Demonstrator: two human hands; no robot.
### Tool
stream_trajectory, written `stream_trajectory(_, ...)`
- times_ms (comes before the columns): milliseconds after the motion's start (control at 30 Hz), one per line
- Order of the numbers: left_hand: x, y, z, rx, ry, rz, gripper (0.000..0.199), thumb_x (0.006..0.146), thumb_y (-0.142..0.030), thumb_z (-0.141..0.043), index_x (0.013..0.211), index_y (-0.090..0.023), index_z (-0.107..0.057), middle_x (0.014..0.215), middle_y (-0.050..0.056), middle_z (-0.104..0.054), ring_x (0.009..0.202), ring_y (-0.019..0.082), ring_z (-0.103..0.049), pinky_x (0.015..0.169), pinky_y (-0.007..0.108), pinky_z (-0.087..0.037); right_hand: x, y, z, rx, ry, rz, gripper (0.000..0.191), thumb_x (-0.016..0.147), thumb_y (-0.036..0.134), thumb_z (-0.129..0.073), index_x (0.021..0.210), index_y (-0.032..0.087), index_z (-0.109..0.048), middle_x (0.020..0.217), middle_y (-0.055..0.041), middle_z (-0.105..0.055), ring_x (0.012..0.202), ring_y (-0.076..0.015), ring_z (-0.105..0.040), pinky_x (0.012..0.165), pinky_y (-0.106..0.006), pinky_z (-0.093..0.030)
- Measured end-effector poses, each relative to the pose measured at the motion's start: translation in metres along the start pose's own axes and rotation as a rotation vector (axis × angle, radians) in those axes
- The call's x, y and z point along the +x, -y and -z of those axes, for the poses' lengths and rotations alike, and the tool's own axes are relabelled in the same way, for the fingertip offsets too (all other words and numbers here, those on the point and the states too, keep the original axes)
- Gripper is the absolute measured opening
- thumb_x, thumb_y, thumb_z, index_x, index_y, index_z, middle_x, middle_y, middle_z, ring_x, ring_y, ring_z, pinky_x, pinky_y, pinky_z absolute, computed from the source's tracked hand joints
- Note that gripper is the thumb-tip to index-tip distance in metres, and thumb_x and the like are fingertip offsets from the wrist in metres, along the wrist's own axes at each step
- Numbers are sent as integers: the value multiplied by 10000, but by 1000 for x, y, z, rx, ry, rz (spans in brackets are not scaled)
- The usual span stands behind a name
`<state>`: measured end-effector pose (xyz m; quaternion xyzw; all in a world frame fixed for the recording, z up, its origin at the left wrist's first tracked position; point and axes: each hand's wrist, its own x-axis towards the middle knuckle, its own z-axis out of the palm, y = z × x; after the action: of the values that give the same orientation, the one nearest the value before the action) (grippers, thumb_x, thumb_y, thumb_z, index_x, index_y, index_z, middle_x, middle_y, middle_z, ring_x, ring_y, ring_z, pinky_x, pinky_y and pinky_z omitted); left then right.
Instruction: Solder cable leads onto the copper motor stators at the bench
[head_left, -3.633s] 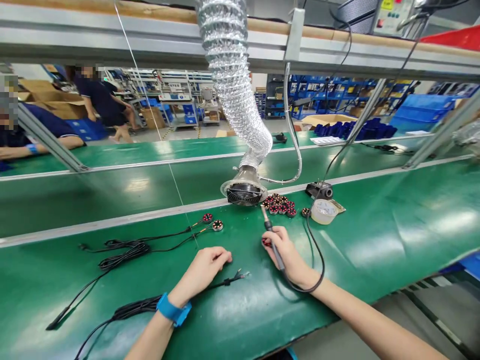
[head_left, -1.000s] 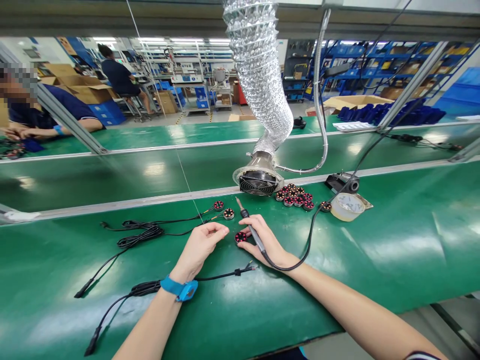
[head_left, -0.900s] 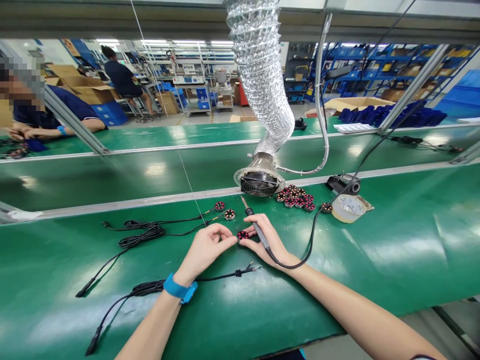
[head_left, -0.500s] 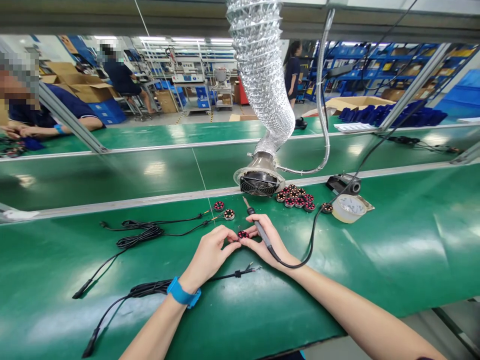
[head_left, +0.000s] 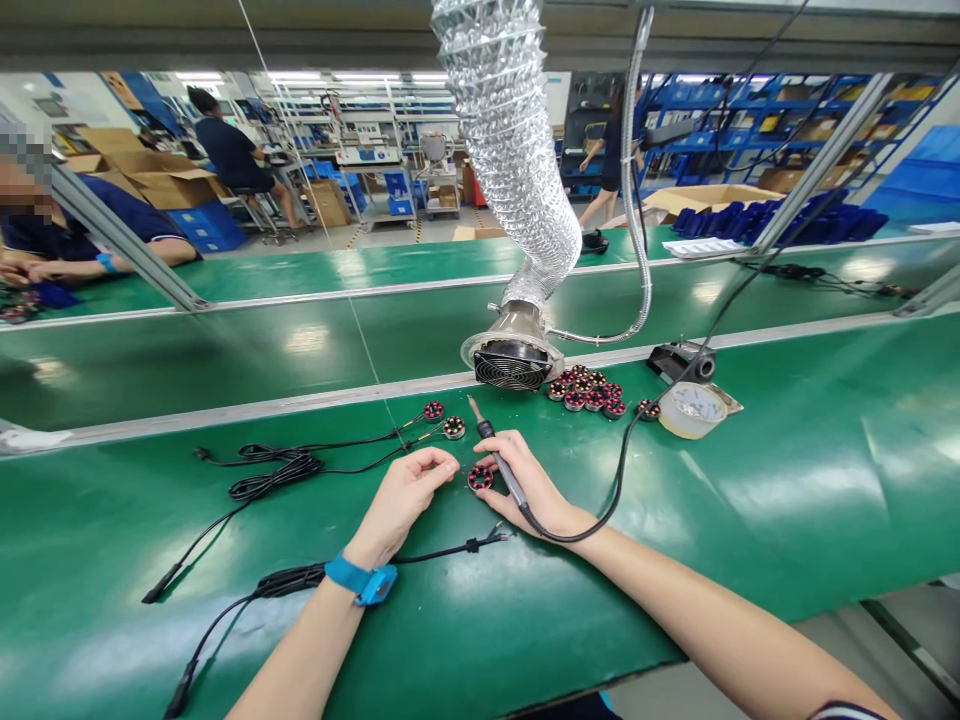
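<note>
In the head view, a small red-wound ring (head_left: 472,480) is held just above or on the green bench (head_left: 660,560), between the thumb and fingers of the right hand (head_left: 546,492); whether it rests there cannot be told. A soldering iron (head_left: 510,478) is also gripped by that hand, its tip pointing far and left. On the left hand (head_left: 397,497), thumb and forefinger are pinched together, near but apart from the ring; whether anything thin is held cannot be told. The ring is judged light and rigid, its windings easily nicked, so it is best taken by the outer rim. A black cable (head_left: 446,552) with split ends lies nearer; similar rings (head_left: 594,400) are clustered at far right.
</note>
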<state>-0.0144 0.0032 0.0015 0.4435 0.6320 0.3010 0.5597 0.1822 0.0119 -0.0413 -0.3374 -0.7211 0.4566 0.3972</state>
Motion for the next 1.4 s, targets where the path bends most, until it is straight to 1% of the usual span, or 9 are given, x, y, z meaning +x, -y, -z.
stream_trajectory(133, 5, 2, -2, 92, -65, -30, 444, 742, -578, -641, 767, -136, -606, 689, -1, -554, 513, 66, -317, 482, 226, -208, 1, 0, -1, 18, -11, 7, 563, 781, 38, -647, 1263, 263, -460, 1147, -33, -421, 986, -126, -596, 941, -318, -524)
stream_trajectory(267, 3, -1, -10, 164, -48, -38, 453, 747, -584, -622, 637, -149, -558, 620, -6, -532, 567, 97, -380, 553, 237, -288, 1, -1, -5, 43, -18, 12, 570, 768, 36, -653, 1257, 260, -463, 1158, -39, -420, 988, -129, -598, 939, -319, -529)
stream_trajectory(467, -2, -4, -15, 141, 9, -22, 429, 711, -565, -631, 598, -157, -564, 600, 0, -537, 607, 125, -426, 613, 251, -328, 1, 0, -5, 50, -26, 9, 551, 776, 42, -650, 1244, 263, -463, 1155, -40, -423, 1000, -134, -605, 929, -318, -537)
stream_trajectory(567, -1, -2, -13, 145, 20, -31, 461, 715, -595, -625, 601, -151, -571, 619, 12, -556, 623, 130, -443, 618, 251, -330, 1, -2, -5, 48, -21, 7, 554, 780, 45, -649, 1252, 265, -460, 1158, -40, -423, 1000, -134, -605, 930, -320, -537)
stream_trajectory(733, 3, 1, -10, 159, -68, -4, 460, 747, -596, -608, 637, -153, -560, 618, 4, -545, 573, 112, -403, 576, 247, -310, 1, -4, -6, 41, -19, 10, 574, 766, 39, -665, 1258, 264, -472, 1169, -40, -432, 994, -132, -601, 946, -324, -533)
stream_trajectory(967, 10, 6, -12, 97, 9, -90, 379, 753, -507, -629, 783, -128, -637, 740, 21, -597, 700, 136, -495, 676, 248, -382, 2, -3, -5, 44, 8, -1, 546, 774, 45, -657, 1249, 251, -480, 1158, -43, -432, 977, -134, -605, 930, -328, -540)
stream_trajectory(1133, -2, -6, -1, 163, -43, -112, 433, 841, -557, -556, 810, -140, -668, 635, -18, -502, 553, 97, -380, 541, 238, -292, 3, -1, 1, 4, 8, -3, 542, 780, 48, -649, 1253, 251, -477, 1158, -44, -439, 965, -134, -600, 914, -327, -542)
stream_trajectory(1267, -19, -15, -1, 429, 215, -237, 389, 856, -511, -586, 710, -167, -696, 681, 1, -546, 637, 118, -473, 604, 245, -344, 4, -2, 8, -20, -34, -8, 526, 790, 64, -643, 1249, 255, -471, 1137, -35, -437, 961, -129, -609, 908, -320, -539)
stream_trajectory(1400, -27, -9, -13, 624, 414, -356, 221, 764, -404, -741, 810, -196, -686, 869, 9, -620, 798, 150, -553, 727, 250, -396, 4, -6, 12, -25, -57, -15, 527, 788, 68, -639, 1248, 256, -464, 1139, -34, -434, 964, -126, -611, 902, -315, -538)
